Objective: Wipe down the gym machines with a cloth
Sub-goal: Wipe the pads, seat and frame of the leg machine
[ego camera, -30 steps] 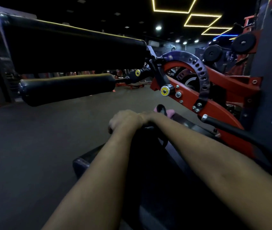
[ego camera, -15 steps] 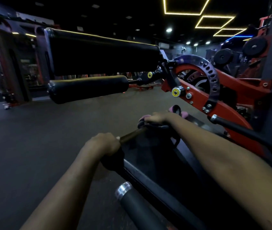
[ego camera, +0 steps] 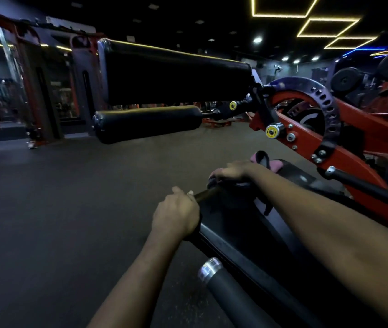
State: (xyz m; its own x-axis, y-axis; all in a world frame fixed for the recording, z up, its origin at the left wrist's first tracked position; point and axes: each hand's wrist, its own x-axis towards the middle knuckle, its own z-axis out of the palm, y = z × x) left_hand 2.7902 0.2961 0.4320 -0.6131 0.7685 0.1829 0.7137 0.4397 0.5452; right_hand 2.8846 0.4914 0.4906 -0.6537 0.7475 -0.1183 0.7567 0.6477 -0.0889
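Hands are clamped near each other on a red gym machine (ego camera: 353, 159). A dark handle bar (ego camera: 206, 194) is gripped by the left hand (ego camera: 176, 214); just ahead, a pink cloth (ego camera: 258, 158) is held against it by the right hand (ego camera: 232, 171). Handle wiping seems under way; next, the cloth must be slid along.

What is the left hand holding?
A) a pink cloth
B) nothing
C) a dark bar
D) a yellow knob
C: the left hand curls round the dark bar, while the pink cloth is under the right hand farther along.
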